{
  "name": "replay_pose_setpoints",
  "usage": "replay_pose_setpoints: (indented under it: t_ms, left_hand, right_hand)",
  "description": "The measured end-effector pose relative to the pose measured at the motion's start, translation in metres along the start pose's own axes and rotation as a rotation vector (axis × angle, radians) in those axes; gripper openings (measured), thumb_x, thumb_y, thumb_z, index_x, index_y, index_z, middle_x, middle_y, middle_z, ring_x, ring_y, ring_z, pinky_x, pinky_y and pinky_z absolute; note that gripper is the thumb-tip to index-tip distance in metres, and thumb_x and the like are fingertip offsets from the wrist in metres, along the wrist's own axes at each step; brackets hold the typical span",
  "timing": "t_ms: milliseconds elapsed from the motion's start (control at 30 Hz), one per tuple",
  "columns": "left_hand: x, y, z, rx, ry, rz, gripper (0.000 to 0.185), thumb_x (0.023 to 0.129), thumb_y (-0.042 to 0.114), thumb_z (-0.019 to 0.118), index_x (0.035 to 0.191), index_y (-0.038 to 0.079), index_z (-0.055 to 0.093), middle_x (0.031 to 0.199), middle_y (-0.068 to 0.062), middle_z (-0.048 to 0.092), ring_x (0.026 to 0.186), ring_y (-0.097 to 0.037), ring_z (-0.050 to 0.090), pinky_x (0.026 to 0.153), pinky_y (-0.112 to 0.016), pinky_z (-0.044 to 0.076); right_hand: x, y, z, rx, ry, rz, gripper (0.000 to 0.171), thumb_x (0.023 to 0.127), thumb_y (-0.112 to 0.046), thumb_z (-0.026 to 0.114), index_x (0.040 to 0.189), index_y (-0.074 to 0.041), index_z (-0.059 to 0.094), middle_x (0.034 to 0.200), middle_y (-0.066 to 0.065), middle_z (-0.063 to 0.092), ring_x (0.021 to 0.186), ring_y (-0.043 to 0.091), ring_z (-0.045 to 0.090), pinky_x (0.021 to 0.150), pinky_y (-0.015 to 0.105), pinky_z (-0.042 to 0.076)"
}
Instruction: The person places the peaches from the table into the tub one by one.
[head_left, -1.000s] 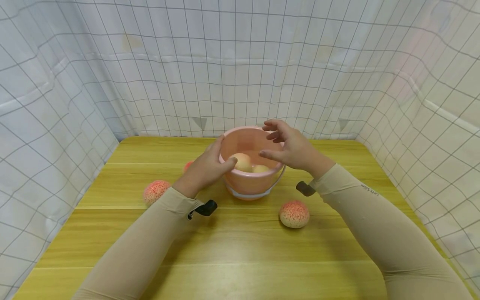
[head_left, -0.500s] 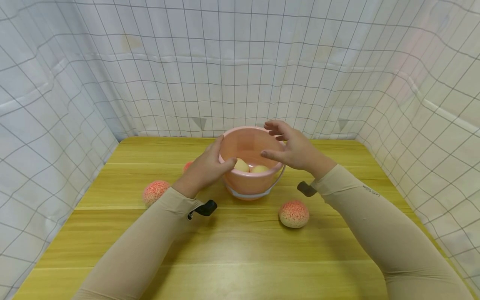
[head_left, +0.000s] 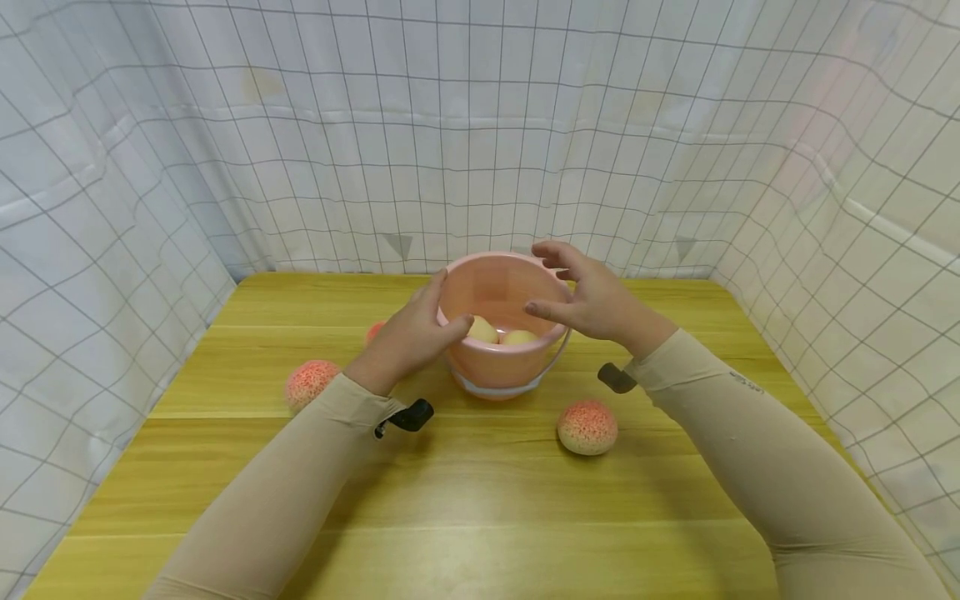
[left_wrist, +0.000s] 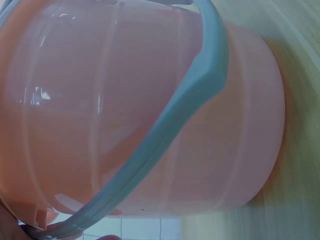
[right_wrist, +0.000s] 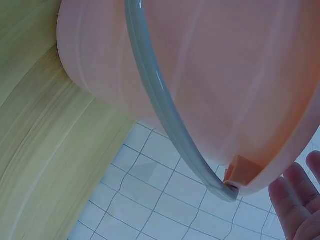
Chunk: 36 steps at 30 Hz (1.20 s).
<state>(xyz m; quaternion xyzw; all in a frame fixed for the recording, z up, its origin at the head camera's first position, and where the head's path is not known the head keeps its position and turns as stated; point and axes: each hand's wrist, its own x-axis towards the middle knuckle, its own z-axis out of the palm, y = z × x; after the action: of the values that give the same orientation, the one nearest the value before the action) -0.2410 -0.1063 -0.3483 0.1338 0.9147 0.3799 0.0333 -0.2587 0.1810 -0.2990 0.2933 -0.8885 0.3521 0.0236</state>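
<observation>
I am inspecting the pink bucket [head_left: 501, 329], which is standing upright near the middle of the wooden table [head_left: 480, 500], toward its far edge. Two pale peaches [head_left: 501, 332] are lying inside it, and its grey handle [left_wrist: 165, 125] is hanging down against the front wall. My left hand [head_left: 411, 337] is resting on the bucket's left side, fingers straight and laid over the rim, not curled round anything. My right hand [head_left: 592, 298] is hovering at the right rim, fingers spread and relaxed, holding nothing; whether it is actually touching the rim I cannot tell (the right wrist view shows only fingertips [right_wrist: 295, 200] just beside the wall).

Judgement on the step in hand: the two palms are bracketing the bucket, so a sound hold is calling for even pressure from both sides, below the rim, where the wall is looking stiffest. I am advising that the bucket be kept level so the fruit is not rolling, and that the hanging handle be kept out from under the fingers.

Outward from the bucket: one red peach [head_left: 587, 427] is lying in front and to the right, another red peach [head_left: 310, 382] well to the left, and a third fruit [head_left: 374, 331] is showing partly behind my left hand. A gridded white cloth [head_left: 480, 125] is enclosing the table.
</observation>
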Motion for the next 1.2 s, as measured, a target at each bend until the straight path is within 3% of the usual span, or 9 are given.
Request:
replay_pose_setpoints:
  t_ms: [233, 633, 967, 1200]
  left_hand:
    - [-0.001, 0.002, 0.0, -0.007, -0.004, -0.006, 0.099, 0.096, 0.062, 0.054, 0.172, 0.02, 0.006, 0.175, -0.012, 0.021, 0.156, -0.033, 0.035, 0.123, -0.059, 0.036]
    - [0.0, 0.001, 0.0, -0.029, 0.002, -0.007, 0.099, 0.096, 0.059, 0.056, 0.172, 0.019, 0.008, 0.175, -0.012, 0.021, 0.156, -0.033, 0.035, 0.123, -0.059, 0.035]
    - [0.0, 0.0, 0.001, -0.038, 0.002, 0.0, 0.098, 0.096, 0.058, 0.057, 0.171, 0.019, 0.008, 0.175, -0.012, 0.021, 0.156, -0.032, 0.034, 0.124, -0.059, 0.035]
    - [0.001, 0.0, 0.0, -0.035, 0.001, -0.002, 0.098, 0.097, 0.057, 0.057, 0.171, 0.018, 0.008, 0.175, -0.012, 0.021, 0.157, -0.032, 0.033, 0.124, -0.058, 0.034]
  right_hand:
    - [-0.005, 0.002, -0.002, -0.041, -0.003, 0.026, 0.084, 0.093, -0.037, 0.081, 0.161, -0.013, 0.039, 0.165, 0.014, 0.043, 0.145, 0.041, 0.048, 0.117, 0.059, 0.043]
    - [-0.023, 0.005, -0.008, -0.147, -0.028, -0.006, 0.094, 0.094, -0.045, 0.077, 0.168, -0.017, 0.026, 0.175, 0.007, 0.025, 0.161, 0.033, 0.025, 0.128, 0.061, 0.025]
    - [-0.046, 0.007, -0.009, -0.218, -0.042, -0.031, 0.097, 0.093, -0.045, 0.079, 0.169, -0.016, 0.025, 0.177, 0.008, 0.017, 0.163, 0.035, 0.018, 0.127, 0.065, 0.023]
    - [-0.065, 0.011, -0.008, -0.206, -0.07, -0.027, 0.099, 0.092, -0.043, 0.081, 0.169, -0.015, 0.024, 0.177, 0.006, 0.014, 0.164, 0.033, 0.014, 0.127, 0.066, 0.021]
